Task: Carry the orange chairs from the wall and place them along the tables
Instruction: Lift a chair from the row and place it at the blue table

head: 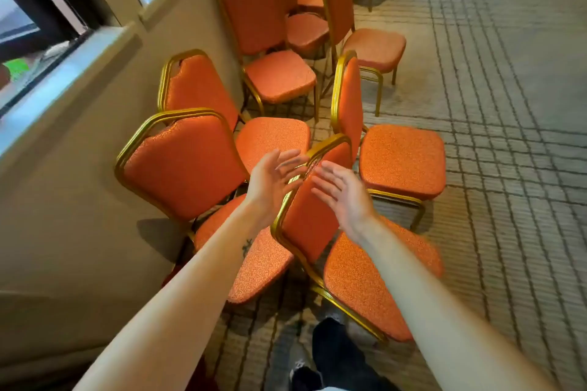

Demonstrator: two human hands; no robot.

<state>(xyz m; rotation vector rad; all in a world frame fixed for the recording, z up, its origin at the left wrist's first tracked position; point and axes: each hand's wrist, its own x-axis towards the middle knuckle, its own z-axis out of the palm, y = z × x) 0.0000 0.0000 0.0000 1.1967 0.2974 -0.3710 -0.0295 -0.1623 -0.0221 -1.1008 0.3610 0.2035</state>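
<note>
- Nearest chair: orange padded back and seat on a gold metal frame. It stands on the carpet directly ahead of the person, backrest edge-on to the camera and seat pointing right. It is in the cluster beside the wall, not at any table.
- Left hand is at the left of the backrest top and right hand at the right. The palms face each other with the top rail between them.
- Fingers of both hands are straight and spread wide, holding nothing. Whether a fingertip touches the frame cannot be told.
- Wall-side chair is backed against the wall, its seat close under the nearest chair's left side.
- Right-hand chair stands just beyond the nearest chair, with its seat also pointing right.
- Row of orange chairs runs on along the wall to the far end, below the windows.
- Patterned carpet lies to the right. A dark trouser leg shows at the bottom edge.
- Progress (judgement): the reach is made, but grip and lift are not begun.
  - Many chairs remain by the wall.
  - No surface is in view, so the number already placed cannot be told.
</note>
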